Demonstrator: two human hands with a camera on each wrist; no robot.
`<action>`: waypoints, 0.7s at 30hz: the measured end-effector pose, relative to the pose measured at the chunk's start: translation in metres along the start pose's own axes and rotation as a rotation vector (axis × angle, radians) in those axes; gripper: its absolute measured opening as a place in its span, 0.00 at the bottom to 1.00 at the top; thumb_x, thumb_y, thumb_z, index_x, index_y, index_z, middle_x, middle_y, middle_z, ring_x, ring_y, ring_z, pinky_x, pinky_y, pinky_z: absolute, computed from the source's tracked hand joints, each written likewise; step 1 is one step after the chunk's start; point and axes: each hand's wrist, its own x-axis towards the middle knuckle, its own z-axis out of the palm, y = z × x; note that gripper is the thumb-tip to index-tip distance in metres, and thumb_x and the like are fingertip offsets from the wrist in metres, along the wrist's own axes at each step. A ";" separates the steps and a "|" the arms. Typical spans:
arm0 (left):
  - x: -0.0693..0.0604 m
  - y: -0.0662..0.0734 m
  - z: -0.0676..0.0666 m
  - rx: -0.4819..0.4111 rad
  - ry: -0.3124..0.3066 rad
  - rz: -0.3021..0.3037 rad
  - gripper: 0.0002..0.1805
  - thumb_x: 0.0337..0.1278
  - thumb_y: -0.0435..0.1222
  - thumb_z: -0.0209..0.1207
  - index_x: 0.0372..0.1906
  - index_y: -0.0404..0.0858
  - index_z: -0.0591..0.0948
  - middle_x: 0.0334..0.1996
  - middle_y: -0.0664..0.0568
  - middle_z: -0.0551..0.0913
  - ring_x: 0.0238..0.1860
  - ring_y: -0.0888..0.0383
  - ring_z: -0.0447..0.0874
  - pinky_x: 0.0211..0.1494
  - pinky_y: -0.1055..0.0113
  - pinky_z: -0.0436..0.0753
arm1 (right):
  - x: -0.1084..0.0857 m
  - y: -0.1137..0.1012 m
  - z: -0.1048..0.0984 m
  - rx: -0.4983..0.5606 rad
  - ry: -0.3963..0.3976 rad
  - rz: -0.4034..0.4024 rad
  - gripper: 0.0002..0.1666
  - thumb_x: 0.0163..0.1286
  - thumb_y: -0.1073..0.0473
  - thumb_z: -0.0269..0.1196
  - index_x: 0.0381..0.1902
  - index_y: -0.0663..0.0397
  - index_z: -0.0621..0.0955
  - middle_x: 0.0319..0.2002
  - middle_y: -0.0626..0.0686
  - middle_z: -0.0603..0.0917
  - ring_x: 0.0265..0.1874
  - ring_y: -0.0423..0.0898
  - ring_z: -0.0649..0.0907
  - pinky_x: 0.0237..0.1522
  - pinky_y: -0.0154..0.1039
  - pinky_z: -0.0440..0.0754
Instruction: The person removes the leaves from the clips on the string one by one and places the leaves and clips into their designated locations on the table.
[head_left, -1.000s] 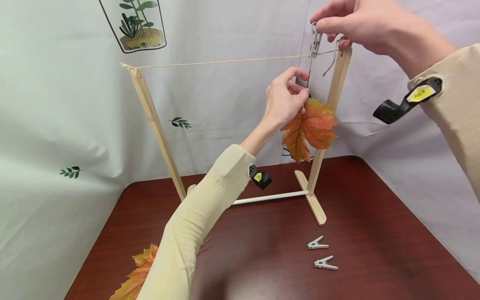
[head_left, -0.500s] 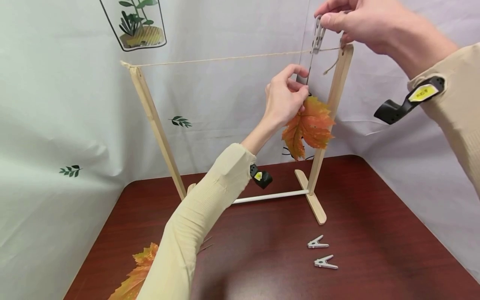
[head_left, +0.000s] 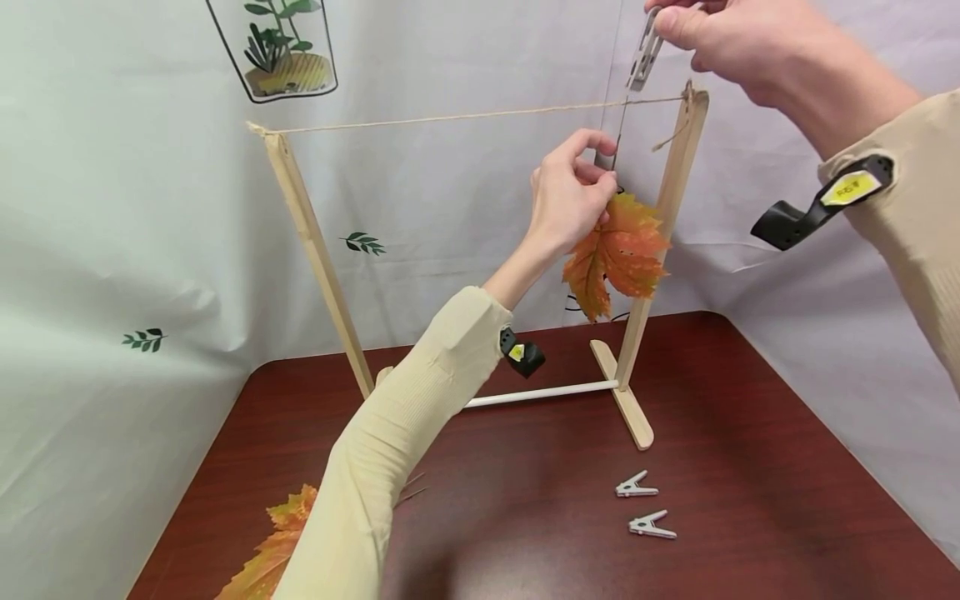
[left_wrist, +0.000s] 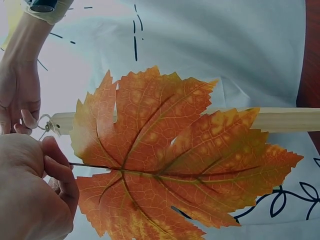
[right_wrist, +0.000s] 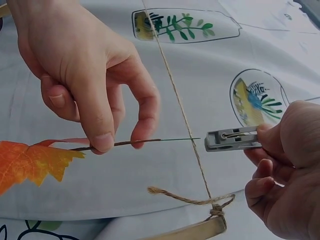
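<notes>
My left hand point(head_left: 572, 196) pinches the thin dark stem point(right_wrist: 125, 143) of an orange maple leaf point(head_left: 621, 250), which hangs below the fingers. In the right wrist view, the stem's greenish tip crosses the twine point(right_wrist: 172, 80) close to its knotted end. My right hand point(head_left: 757, 50) holds a grey clothespin point(right_wrist: 231, 139) between thumb and fingers. The clothespin's nose is just past the stem tip, apart from the twine. Seen from the left wrist, the leaf point(left_wrist: 170, 165) spreads wide in front of a wooden post point(left_wrist: 285, 119).
The twine runs between two wooden posts point(head_left: 318, 262) joined low down by a white rod point(head_left: 543, 394). Two more clothespins point(head_left: 636, 485) lie on the dark red table point(head_left: 525, 500). Another orange leaf point(head_left: 273, 546) lies at lower left, partly behind my left sleeve. A white curtain hangs behind.
My right hand has risen with the clothespin, lifting it up and slightly right, off the twine. My left hand and the leaf have hardly moved.
</notes>
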 end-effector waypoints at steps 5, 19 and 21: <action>-0.002 -0.003 -0.002 -0.025 0.003 0.009 0.12 0.61 0.27 0.58 0.47 0.42 0.80 0.25 0.52 0.83 0.16 0.55 0.81 0.28 0.68 0.83 | -0.002 0.000 -0.001 -0.016 0.027 -0.024 0.05 0.78 0.53 0.53 0.48 0.37 0.75 0.45 0.40 0.69 0.48 0.35 0.65 0.56 0.29 0.64; -0.010 -0.008 -0.012 -0.025 -0.004 0.007 0.13 0.61 0.26 0.56 0.47 0.42 0.80 0.26 0.51 0.83 0.17 0.54 0.81 0.29 0.67 0.83 | -0.010 0.012 -0.009 0.274 -0.007 -0.066 0.11 0.76 0.63 0.56 0.54 0.48 0.76 0.46 0.48 0.70 0.36 0.40 0.67 0.24 0.25 0.70; -0.010 -0.009 -0.014 -0.016 -0.006 0.012 0.13 0.60 0.27 0.56 0.47 0.42 0.80 0.26 0.51 0.83 0.17 0.54 0.81 0.29 0.67 0.83 | -0.011 0.015 -0.008 0.334 -0.016 -0.087 0.13 0.74 0.65 0.57 0.54 0.51 0.77 0.48 0.49 0.72 0.36 0.41 0.68 0.22 0.26 0.71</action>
